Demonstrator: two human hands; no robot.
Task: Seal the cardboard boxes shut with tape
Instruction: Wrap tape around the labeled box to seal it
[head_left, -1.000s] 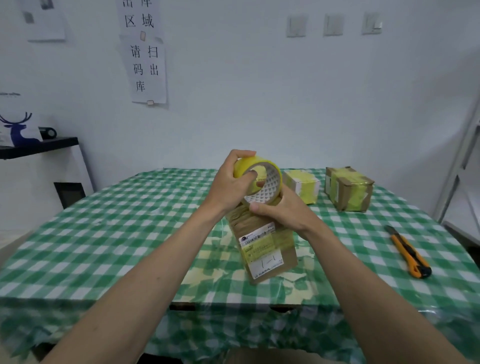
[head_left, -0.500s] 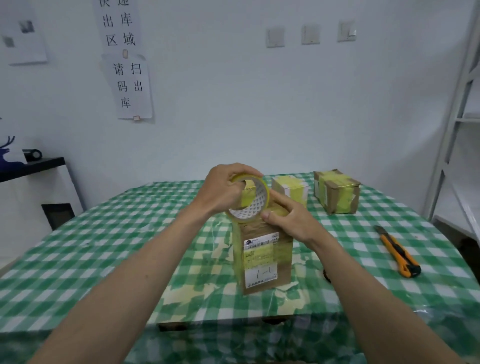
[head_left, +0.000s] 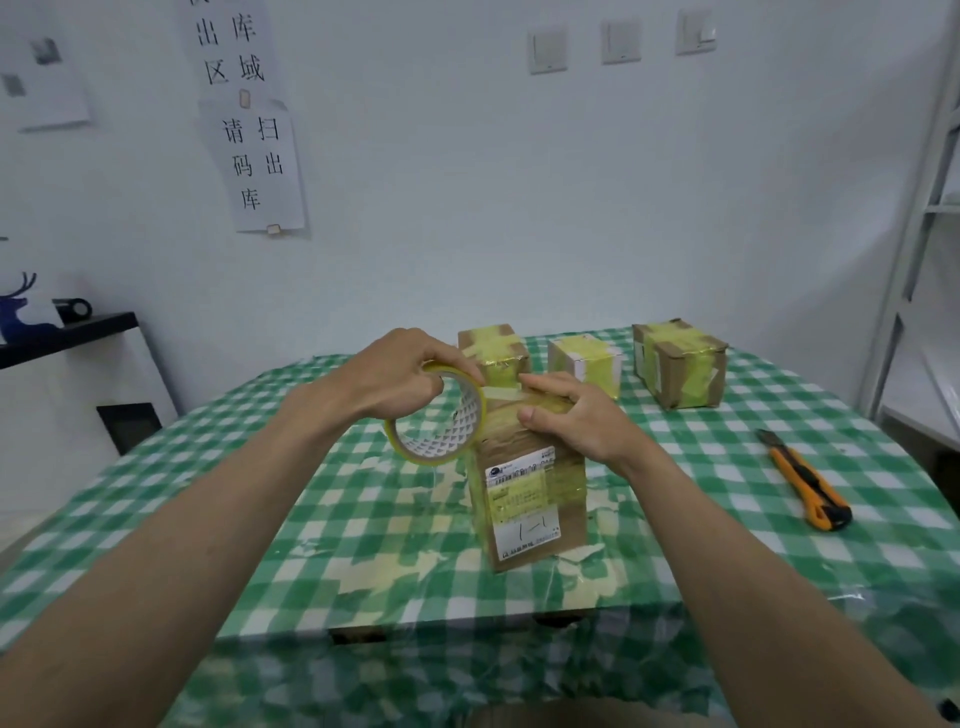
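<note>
Green-checked surface (head_left: 727, 467) against a white wall with paper signs (head_left: 260, 166). Since earlier, left hand (head_left: 395, 379), gripping the tape roll (head_left: 441, 421), has drawn leftward; right hand (head_left: 576, 415) presses, fingers straight, the box (head_left: 530, 499) top.

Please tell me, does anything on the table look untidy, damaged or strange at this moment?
Yes. Pale yellow tape scraps lie stuck to the checked tablecloth around the upright box, which looks untidy. The far right box wears crooked, overlapping tape strips. The orange utility knife lies loose; whether its blade is out cannot be told.
</note>
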